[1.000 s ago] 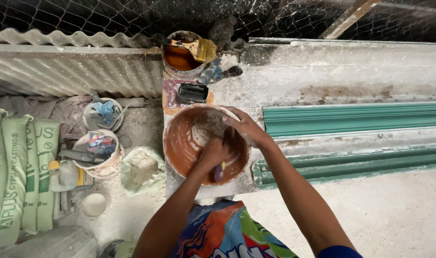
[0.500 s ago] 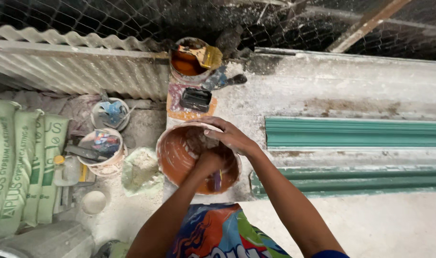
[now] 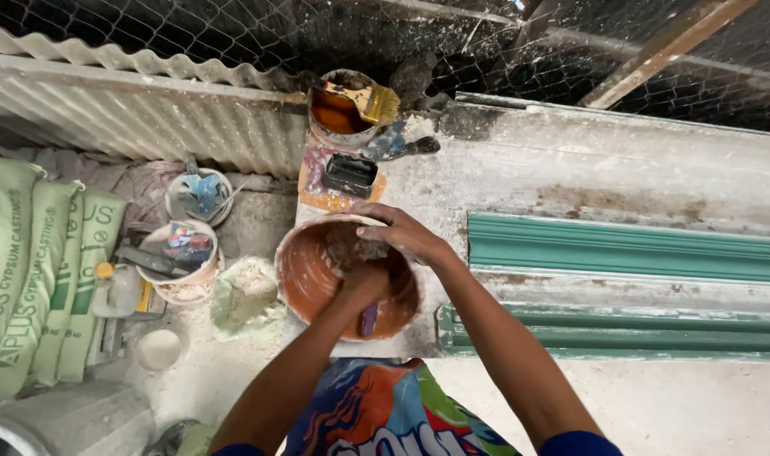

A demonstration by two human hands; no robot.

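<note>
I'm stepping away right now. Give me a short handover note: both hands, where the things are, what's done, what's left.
Left hand: inside the orange bowl, closed on a purple-handled tool.
Right hand: gripping the bowl's far rim.
Bowl sits at the bench edge, holding a grey-white lump and smeared walls.
Paint can with brush stands behind it; green mouldings lie to the right.
Done: material is in the bowl. Left: it looks lumpy, not yet smooth.

Green moulded strips [image 3: 626, 253] on the white bench [image 3: 571, 177], paintbrush [image 3: 364, 100] across a tin [image 3: 341, 114], pale green sacks [image 3: 30, 270].
</note>
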